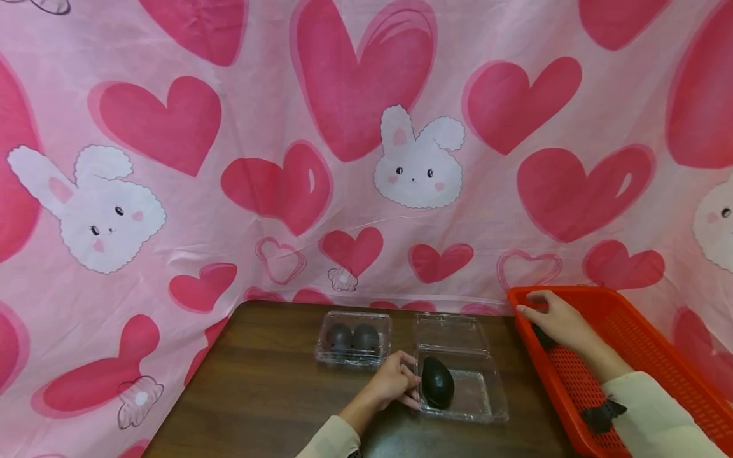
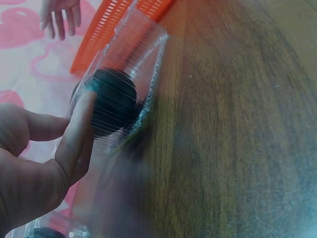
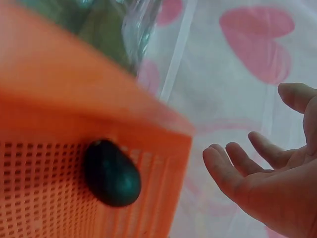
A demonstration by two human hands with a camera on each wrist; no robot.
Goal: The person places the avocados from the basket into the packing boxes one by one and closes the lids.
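My left hand (image 1: 395, 381) grips the left wall of an open clear plastic clamshell box (image 1: 478, 388); its fingers also show against the ribbed wall in the left wrist view. Inside that box lies one dark green avocado (image 1: 438, 381), on the left side nearest those fingers. My right hand (image 1: 558, 318) hovers over the far left corner of an orange perforated basket (image 1: 550, 375). Its fingers are spread and hold nothing in the right wrist view. Another avocado (image 3: 112, 173) lies in the basket by its wall, partly hidden under the right hand in the head view.
A closed clear box (image 1: 353, 356) with two dark avocados sits to the left of the open one on the brown wooden table (image 1: 258, 381). Behind the table hangs a pink cloth (image 1: 355, 203) with hearts and rabbits. A dark object (image 1: 603, 415) shows by the right cuff.
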